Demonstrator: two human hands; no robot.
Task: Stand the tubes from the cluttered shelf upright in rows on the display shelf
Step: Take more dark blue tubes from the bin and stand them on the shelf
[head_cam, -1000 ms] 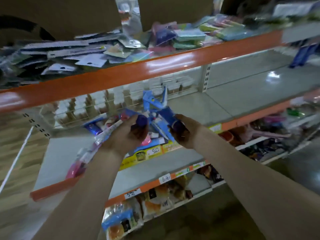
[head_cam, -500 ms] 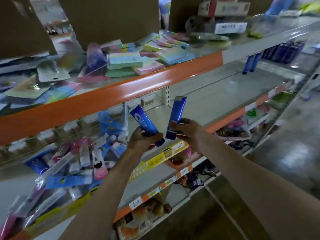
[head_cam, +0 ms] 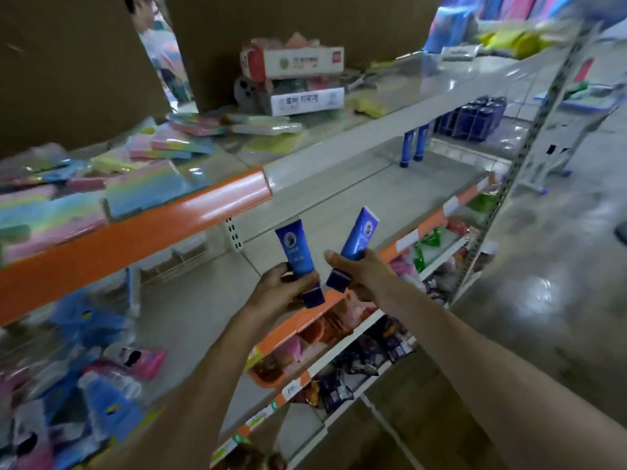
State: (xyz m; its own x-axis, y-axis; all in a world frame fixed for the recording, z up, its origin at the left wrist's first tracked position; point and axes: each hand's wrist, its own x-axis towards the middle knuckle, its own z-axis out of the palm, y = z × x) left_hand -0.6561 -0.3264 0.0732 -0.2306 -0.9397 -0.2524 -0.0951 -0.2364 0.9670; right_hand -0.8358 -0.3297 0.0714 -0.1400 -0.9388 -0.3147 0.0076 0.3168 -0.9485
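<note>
My left hand [head_cam: 283, 290] grips a blue tube [head_cam: 296, 256] near its dark cap, crimped end up and tilted left. My right hand [head_cam: 364, 274] holds a second blue tube [head_cam: 359, 236], leaning right. Both hover over the front of the grey display shelf [head_cam: 339, 205]. Far along that shelf two blue tubes [head_cam: 414, 145] stand upright, with a block of darker blue tubes [head_cam: 473, 118] standing in rows behind them. The cluttered shelf heap [head_cam: 88, 385] of blue and pink packets lies at the lower left, blurred.
An orange-edged upper shelf [head_cam: 135, 228] overhangs at the left, stacked with pastel sponge packs [head_cam: 163, 157] and boxes [head_cam: 295, 79]. Lower shelves [head_cam: 339, 337] hold snack packets. A metal upright [head_cam: 529, 144] ends the shelving at the right; glossy floor [head_cam: 543, 283] lies beyond. A person stands behind the cardboard.
My hands lifted two blue tubes out of the cluttered heap. The view has swung to the right along the shelf, so the heap has slid to the lower left and the standing tubes have come closer.
</note>
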